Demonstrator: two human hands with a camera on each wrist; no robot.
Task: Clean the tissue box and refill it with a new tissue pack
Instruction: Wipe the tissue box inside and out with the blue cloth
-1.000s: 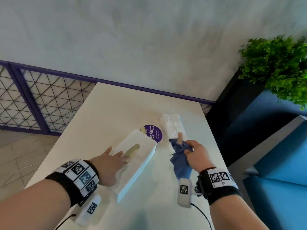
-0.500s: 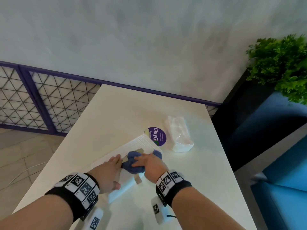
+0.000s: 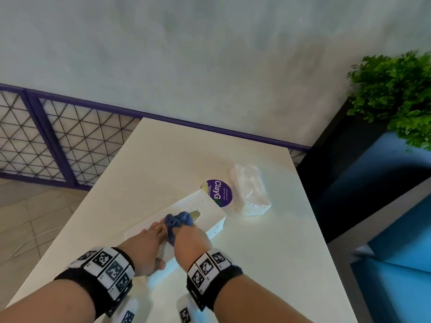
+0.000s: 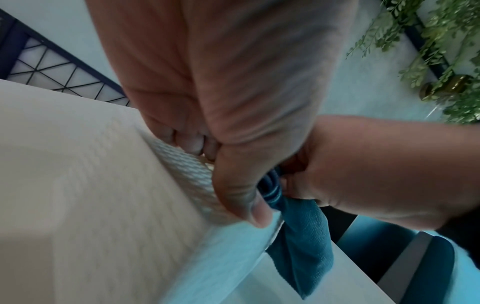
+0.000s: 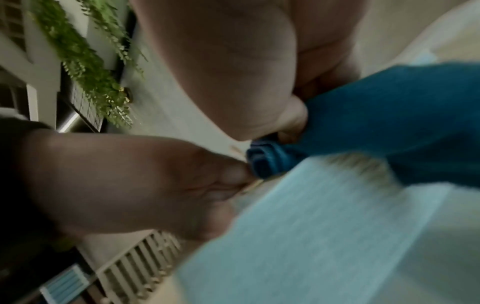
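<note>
A white textured tissue box (image 3: 205,206) lies on the white table (image 3: 163,164), its slot facing up. My left hand (image 3: 156,243) holds its near end, fingers on top and thumb down the side; the left wrist view shows that hand (image 4: 223,181) on the box (image 4: 103,185). My right hand (image 3: 186,229) grips a bunched blue cloth (image 3: 178,220) and presses it on the box top beside the slot. The cloth (image 4: 298,246) hangs over the box edge. A new tissue pack (image 3: 250,190) in clear wrap lies beyond the box, to its right.
A round purple sticker (image 3: 220,193) sits on the table between box and pack. The table's far edge meets a grey wall with a purple rail (image 3: 70,106). A black planter with a green plant (image 3: 396,94) and blue seating (image 3: 396,229) stand to the right.
My right hand carried the blue cloth from right of the box onto its top, beside my left hand. The left hand slid back to the box's near end.
</note>
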